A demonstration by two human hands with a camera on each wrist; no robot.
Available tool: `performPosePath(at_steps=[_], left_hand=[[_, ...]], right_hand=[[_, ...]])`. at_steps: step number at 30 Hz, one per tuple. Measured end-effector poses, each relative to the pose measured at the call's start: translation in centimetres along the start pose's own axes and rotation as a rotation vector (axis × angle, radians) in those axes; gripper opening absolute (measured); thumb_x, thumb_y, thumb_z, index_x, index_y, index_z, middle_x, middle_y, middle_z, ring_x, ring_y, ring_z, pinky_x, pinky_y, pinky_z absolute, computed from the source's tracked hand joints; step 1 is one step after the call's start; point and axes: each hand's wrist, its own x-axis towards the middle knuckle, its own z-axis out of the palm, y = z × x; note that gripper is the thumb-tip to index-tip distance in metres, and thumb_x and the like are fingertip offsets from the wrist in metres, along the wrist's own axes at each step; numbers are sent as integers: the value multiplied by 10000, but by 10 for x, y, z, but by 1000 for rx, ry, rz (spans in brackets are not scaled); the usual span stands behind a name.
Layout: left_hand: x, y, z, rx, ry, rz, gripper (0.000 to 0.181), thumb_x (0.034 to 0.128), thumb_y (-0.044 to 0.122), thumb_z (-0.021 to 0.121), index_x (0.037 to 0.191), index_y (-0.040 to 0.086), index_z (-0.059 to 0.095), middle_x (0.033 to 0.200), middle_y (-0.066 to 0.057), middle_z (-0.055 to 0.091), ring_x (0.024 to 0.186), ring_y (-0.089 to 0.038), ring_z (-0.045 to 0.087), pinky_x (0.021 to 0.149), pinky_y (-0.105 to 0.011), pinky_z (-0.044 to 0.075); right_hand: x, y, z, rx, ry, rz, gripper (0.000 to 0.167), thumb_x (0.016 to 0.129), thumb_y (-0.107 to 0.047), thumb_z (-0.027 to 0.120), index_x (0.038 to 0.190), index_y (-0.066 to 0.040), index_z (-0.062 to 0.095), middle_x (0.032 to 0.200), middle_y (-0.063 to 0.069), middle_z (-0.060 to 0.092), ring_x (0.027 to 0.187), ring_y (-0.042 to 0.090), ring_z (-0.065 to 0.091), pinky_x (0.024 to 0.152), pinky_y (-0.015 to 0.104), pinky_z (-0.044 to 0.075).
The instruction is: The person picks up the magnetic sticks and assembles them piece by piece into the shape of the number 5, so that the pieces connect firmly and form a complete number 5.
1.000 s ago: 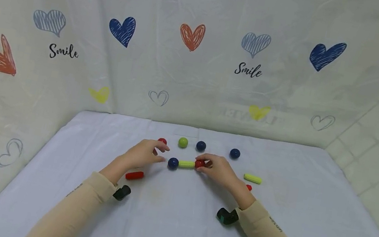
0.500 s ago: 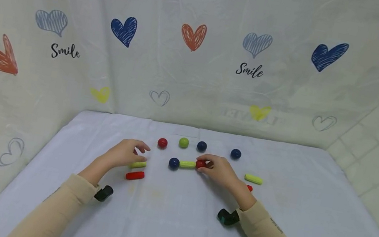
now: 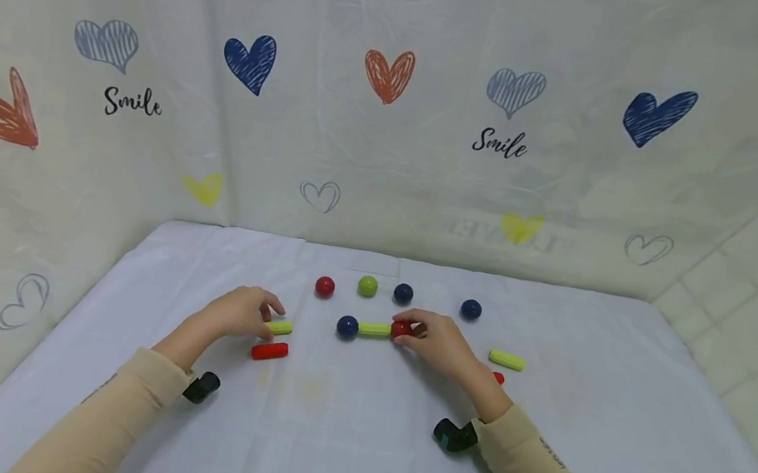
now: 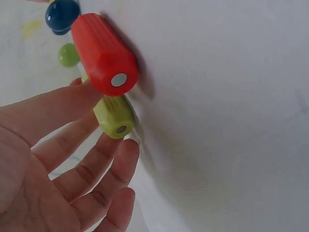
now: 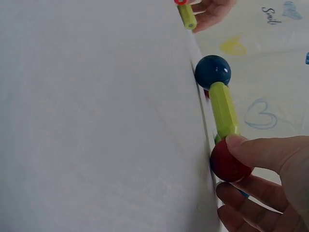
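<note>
My right hand (image 3: 437,340) pinches a red ball (image 5: 229,162) between thumb and fingers. The ball sits at one end of a yellow-green stick (image 5: 224,108), whose other end meets a dark blue ball (image 5: 213,72). My left hand (image 3: 236,313) is spread around the near end of another yellow-green stick (image 4: 115,118) lying on the cloth; the thumb and fingertips are close to it, and the thumb tip is partly hidden. A red stick (image 4: 104,53) with a pale round spot on its end lies just in front of that hand.
Behind the hands stand a red ball (image 3: 324,287), a green ball (image 3: 367,286) and two dark blue balls (image 3: 403,294). Right of the right hand lie a yellow-green stick (image 3: 506,360) and a red piece (image 3: 498,378), partly hidden by the wrist. White cloth (image 3: 338,466) covers the table.
My left hand has drawn back left from beside the dark blue ball and lowered to the loose yellow-green stick. My right hand stays on the red ball.
</note>
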Motion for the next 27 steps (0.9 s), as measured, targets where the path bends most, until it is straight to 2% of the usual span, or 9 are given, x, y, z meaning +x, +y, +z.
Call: performPosePath(at_steps=[9,16,19,24,27], left_hand=[[6,-5,2,0,11,-6,198,843,55,825,1015,69,727,903,-51,634,840,-223,574,761,-372,495],[6,-3,4,-56,57,2,192,877,70,774,1062,50,733,932,-42,653,851,-215,576,763,-374,484],[6,3,4,-83,65,15,200,890,105,770,1080,46,741,935,-37,667,849,-204,586,760,-355,488],[3,19,9,-136,41,42,238,900,138,769,1100,12,740,916,-37,678,818,-191,601,737,-329,505],[1,28,14,-128,28,48,237,897,157,776,1088,21,747,893,-23,676,803,-180,601,744,-330,509]], right_hand=[[-1,-2,-1,28,13,-6,313,925,-119,774,1231,-69,726,1104,32,718,974,211,654,865,393,547],[0,-2,0,30,20,-9,296,924,-129,778,1213,-82,736,1085,8,725,973,201,657,870,394,542],[0,-2,-1,35,20,6,305,924,-135,779,1222,-88,735,1096,21,717,982,206,654,858,390,542],[0,-2,0,38,15,23,317,924,-131,779,1234,-90,730,1110,38,709,991,213,649,847,378,544],[0,-2,0,39,13,28,322,925,-135,777,1240,-90,726,1110,38,708,995,214,647,841,376,544]])
